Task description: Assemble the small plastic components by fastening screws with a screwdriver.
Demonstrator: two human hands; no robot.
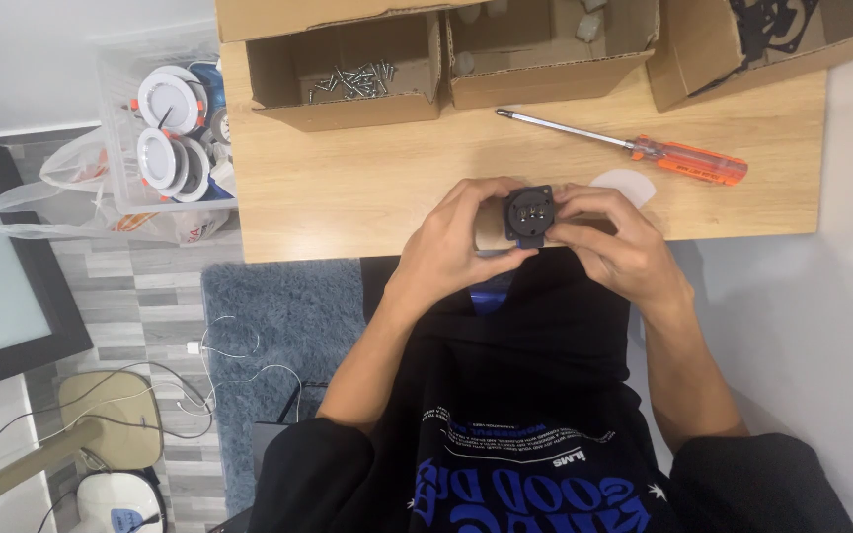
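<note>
Wooden bench (pixel 348 188) under a head cam, person seated at its near edge. Both hands meet over that edge on a small black part (pixel 528 214), square-ish with a round face and a blue bit showing below it. Left hand (pixel 456 242): fingers (pixel 476 197) curl over the part's left side and top, closed on it. Right hand (pixel 612 237): fingers (pixel 584 202) pinch its right side, also closed on it. Part sits up off the wood, face toward the camera.

My read: grip looks fine, but keep the part over the bench, not past the edge, so anything that slips lands on wood. Support with one hand, adjust with the other; fingertips off the round face.

Outward: orange-handled screwdriver (pixel 644 150) lies well right of centre, tip pointing left, near a white oval piece (pixel 624 185). Along the far edge, three open cardboard boxes; the left box (pixel 348 74) holds loose screws (pixel 352 81).

Left of the bench, a clear bin (pixel 120 138) with round white light fittings (pixel 168 104). Below: grey plank floor, blue-grey rug (pixel 278 336), loose white cables (pixel 219 345).
</note>
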